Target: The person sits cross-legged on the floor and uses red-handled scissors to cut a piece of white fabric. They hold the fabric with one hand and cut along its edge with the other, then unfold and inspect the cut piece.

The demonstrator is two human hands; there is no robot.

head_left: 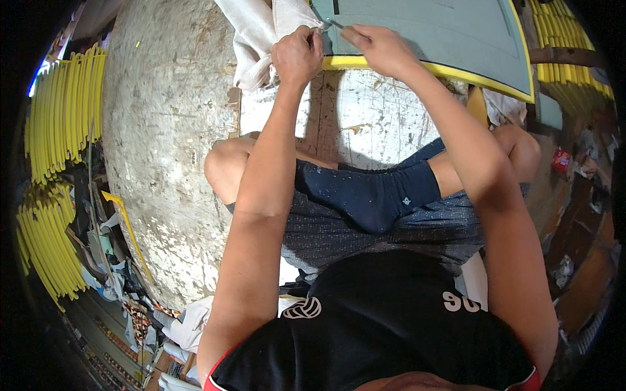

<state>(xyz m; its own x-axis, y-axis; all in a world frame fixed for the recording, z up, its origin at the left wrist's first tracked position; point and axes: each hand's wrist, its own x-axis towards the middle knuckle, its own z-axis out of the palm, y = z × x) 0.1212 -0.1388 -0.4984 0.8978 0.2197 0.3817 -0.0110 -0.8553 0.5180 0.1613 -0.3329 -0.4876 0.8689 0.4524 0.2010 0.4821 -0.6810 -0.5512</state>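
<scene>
My left hand [298,57] is closed in a fist at the edge of a pale off-white cloth [251,32], with a gathered bit of it at the fingertips. In my right hand [383,49] is a thin dark tool [336,25], its tip pointing left toward the cloth. Its kind is too small to make out. The two hands face each other above the near left corner of a flat grey-blue panel [430,32] with a yellow edge. Part of the cloth lies over that corner, and the rest hangs down beside my left wrist.
I sit cross-legged on a worn, paint-flecked board [169,130]. Rows of yellow-edged frames [65,111] stand at the left, and more yellow frames [567,52] at the far right. Scraps of cloth [192,326] lie at the lower left. A red packet [559,161] sits at the right.
</scene>
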